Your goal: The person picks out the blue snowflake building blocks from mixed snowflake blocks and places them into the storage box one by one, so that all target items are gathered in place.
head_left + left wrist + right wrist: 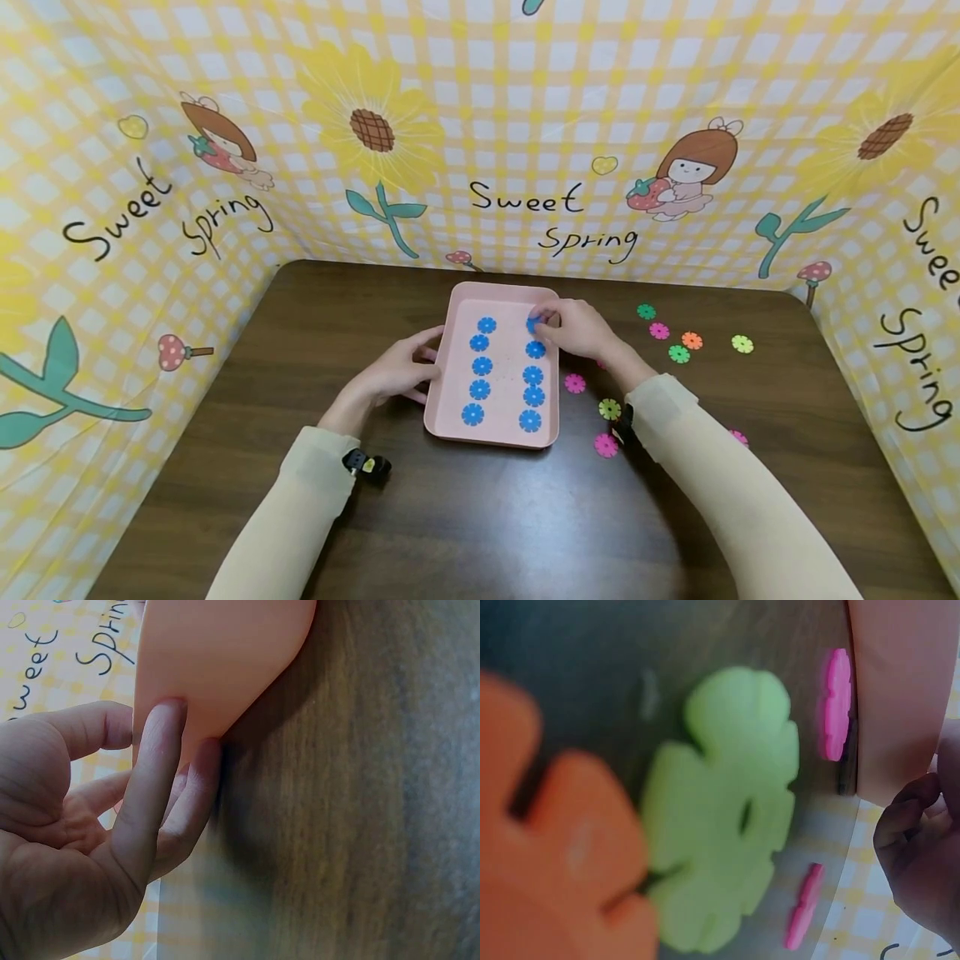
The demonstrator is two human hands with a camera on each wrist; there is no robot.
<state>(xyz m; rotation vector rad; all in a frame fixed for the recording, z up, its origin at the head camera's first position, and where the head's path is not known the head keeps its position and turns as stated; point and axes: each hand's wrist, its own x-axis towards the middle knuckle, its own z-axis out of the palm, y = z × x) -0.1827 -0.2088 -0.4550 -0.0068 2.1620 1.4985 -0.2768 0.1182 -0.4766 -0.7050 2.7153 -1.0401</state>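
Note:
A pink tray [506,433] lies on the table, holding two columns of blue snowflake building discs [482,366]. At its left side my left hand [397,367] grips the edge. In the left wrist view, fingers [161,742] press the outer wall of the tray [225,652], and another digit meets the rim. Over the far right part of the tray, my right hand [577,329] pinches a blue snowflake disc [533,323] at the top of the right column. Fingertips partly cover that disc. The right wrist view shows the hand [922,862] beside the tray, without the disc.
Loose discs lie on the brown table [487,517] right of the tray: pink [574,383], green [647,311], orange [692,340] and yellow-green [742,343]. Another yellow-green disc [610,409] sits near my right wrist. A yellow checked cloth [480,142] surrounds the table's back and sides.

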